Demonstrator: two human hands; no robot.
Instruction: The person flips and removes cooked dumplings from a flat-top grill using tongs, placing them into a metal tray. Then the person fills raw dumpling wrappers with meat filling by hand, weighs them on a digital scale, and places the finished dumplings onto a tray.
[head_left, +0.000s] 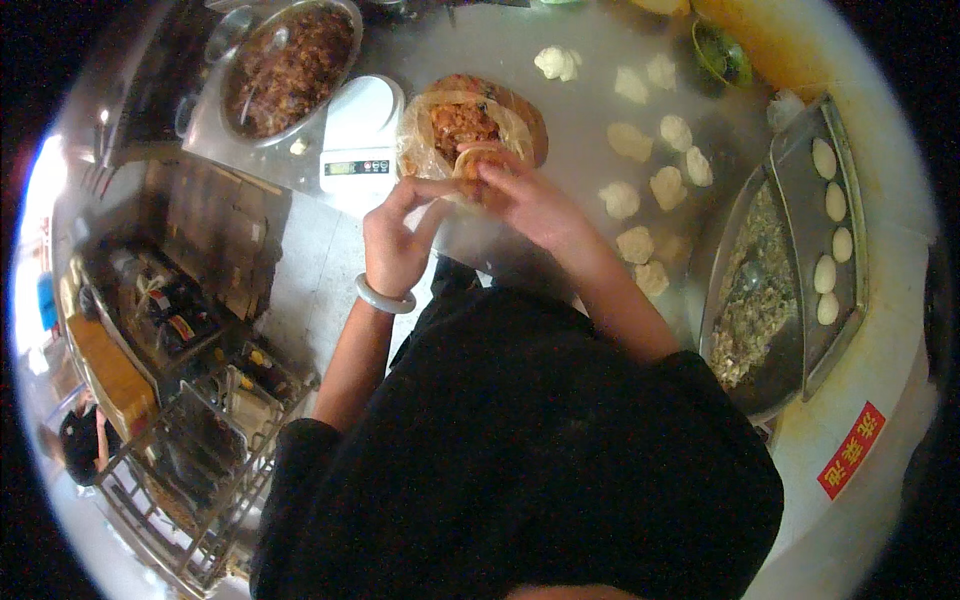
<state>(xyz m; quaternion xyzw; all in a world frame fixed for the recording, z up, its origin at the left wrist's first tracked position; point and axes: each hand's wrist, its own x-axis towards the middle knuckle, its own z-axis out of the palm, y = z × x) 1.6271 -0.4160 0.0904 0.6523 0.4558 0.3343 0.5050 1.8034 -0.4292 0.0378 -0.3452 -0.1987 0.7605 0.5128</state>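
Observation:
My left hand, with a pale bangle at the wrist, pinches the near-left edge of a round, thin piece of dough. From the other side, the fingers of my right hand curl over the same piece and hide much of it. Just beyond my fingertips is a container lined with a clear plastic bag. Reddish-brown chopped filling shows inside the bag. A white digital kitchen scale sits left of the bag, its display lit. Several flattened dough pieces lie on the metal table to the right.
A large metal bowl of dark filling stands back left. Rightward are a basin of chopped greenish filling, a tray with several oval dough pieces, and a green bowl. A metal rack stands lower left; a person is beyond.

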